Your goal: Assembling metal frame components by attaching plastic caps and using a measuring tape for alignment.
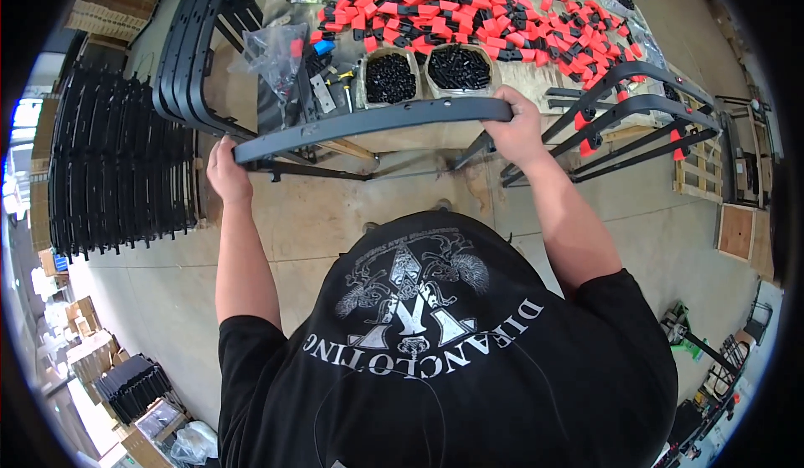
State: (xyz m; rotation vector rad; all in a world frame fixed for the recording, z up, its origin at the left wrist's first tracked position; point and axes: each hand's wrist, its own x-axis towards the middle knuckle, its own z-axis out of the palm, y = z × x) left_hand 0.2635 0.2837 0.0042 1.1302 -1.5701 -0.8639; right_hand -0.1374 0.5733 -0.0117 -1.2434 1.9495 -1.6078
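Two hands hold one long curved black metal bar (373, 121) level at the table's (419, 137) near edge. Left hand (228, 170) closed around its left end, right hand (517, 124) closed around its right end. Two tubs of black screws (423, 72) just beyond; pile of red-and-black clips (469, 11) farther back. Stack of black frames (117, 166) far left.

Both arms raised forward — left hand (228, 170), right hand (519, 129) clenched, gripping.
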